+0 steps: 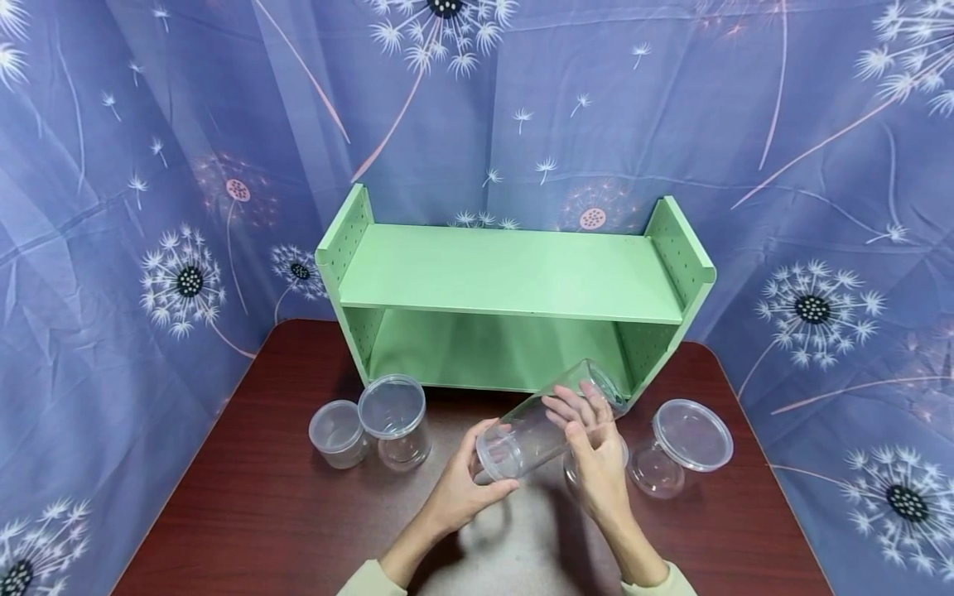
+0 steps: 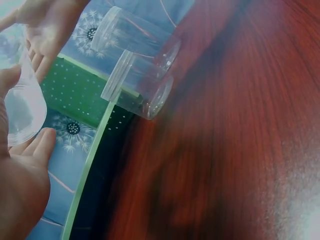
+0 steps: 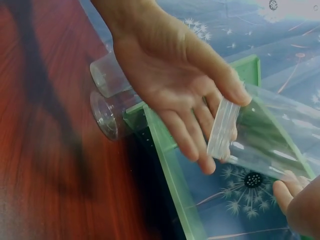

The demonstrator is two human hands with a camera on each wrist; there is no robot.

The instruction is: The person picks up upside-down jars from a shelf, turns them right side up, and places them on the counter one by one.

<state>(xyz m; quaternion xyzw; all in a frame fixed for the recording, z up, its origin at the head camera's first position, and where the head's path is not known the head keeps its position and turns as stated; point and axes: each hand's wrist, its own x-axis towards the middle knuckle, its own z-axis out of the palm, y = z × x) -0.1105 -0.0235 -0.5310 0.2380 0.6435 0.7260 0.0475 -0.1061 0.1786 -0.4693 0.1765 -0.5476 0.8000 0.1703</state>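
Note:
A tall clear plastic jar (image 1: 532,430) is tilted above the table, its lidded end low and toward my left. My left hand (image 1: 456,488) holds that end between thumb and fingers; in the right wrist view the thumb lies by the ribbed lid (image 3: 224,129). Near the jar's other end, my right hand (image 1: 599,463) touches its side with extended fingers. That same right hand (image 2: 52,32) shows a spread palm in the left wrist view. Beneath the right hand another clear jar (image 1: 572,473) is partly hidden.
A small clear jar (image 1: 339,439) and a taller one (image 1: 395,414) stand together at the left. Another lidded jar (image 1: 693,434) is at the right. Behind them is a green two-level shelf (image 1: 514,269) on the dark red table (image 1: 246,513), backed by blue dandelion-print cloth (image 1: 462,124).

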